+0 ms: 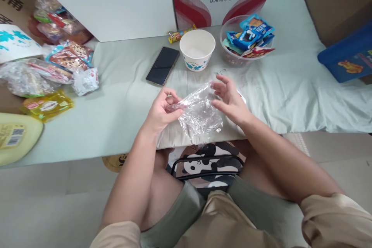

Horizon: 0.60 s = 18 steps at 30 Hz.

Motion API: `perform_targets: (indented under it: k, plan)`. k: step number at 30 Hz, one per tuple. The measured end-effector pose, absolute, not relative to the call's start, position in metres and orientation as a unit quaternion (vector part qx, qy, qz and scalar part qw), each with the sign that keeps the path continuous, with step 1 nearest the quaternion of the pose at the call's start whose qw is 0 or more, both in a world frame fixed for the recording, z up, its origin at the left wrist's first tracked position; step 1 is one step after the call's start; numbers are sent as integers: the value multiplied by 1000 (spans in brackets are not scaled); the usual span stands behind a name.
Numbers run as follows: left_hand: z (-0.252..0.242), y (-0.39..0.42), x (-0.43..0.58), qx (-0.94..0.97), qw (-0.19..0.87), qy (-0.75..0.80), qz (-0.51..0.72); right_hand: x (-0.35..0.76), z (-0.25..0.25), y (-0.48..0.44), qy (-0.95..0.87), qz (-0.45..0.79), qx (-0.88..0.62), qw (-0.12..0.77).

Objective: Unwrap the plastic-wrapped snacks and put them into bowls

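Note:
A crinkled clear plastic bag (200, 118) hangs over the front edge of the cloth-covered table. My left hand (162, 110) is closed on the bag's left side, pinching it between thumb and fingers. At the bag's upper right edge is my right hand (231, 100), its thumb and curved fingers apart; the fingertips are at the film, and I cannot tell whether they press on it. Just beyond the hands stands a white paper bowl (197, 52) with a blue-green leaf print. A black phone (162, 66) lies to its left.
Right of the bowl, a clear plastic tub (232, 56) holds blue and red snack packets. Wrapped snacks (69, 56) and a pale yellow bottle (19, 137) are at left. Cardboard boxes (136, 4) line the back. A blue container (345, 54) stands at right.

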<state>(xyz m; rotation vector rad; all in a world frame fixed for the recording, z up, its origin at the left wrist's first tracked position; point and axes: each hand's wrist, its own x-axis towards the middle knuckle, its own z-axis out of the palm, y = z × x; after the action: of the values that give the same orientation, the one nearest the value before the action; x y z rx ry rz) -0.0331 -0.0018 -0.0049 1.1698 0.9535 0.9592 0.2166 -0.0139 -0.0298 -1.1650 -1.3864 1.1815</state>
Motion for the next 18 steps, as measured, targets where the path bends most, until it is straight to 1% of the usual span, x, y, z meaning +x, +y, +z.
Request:
perform_targets:
  k: [4, 6, 9, 10, 12, 15, 18]
  plan:
    - [-2, -2, -32, 430, 682, 380, 454, 211, -22, -13, -579, 538, -466, 397]
    - [-3, -1, -28, 398, 709, 375, 446, 208, -17, -14, -571, 535, -476, 402]
    - [-8, -2, -20, 418, 736, 396, 357, 205, -12, -16, -540, 531, -491, 431]
    - [-10, -2, -18, 432, 727, 416, 334, 205, -11, -16, -528, 535, -493, 438]
    - [-15, -2, -17, 454, 689, 463, 324, 205, -13, -17, -510, 544, -498, 443]
    - [-19, -2, -17, 467, 636, 498, 359, 207, -18, -18, -509, 547, -514, 422]
    - [-17, -1, -19, 462, 615, 495, 404, 207, -19, -20, -510, 577, -496, 401]
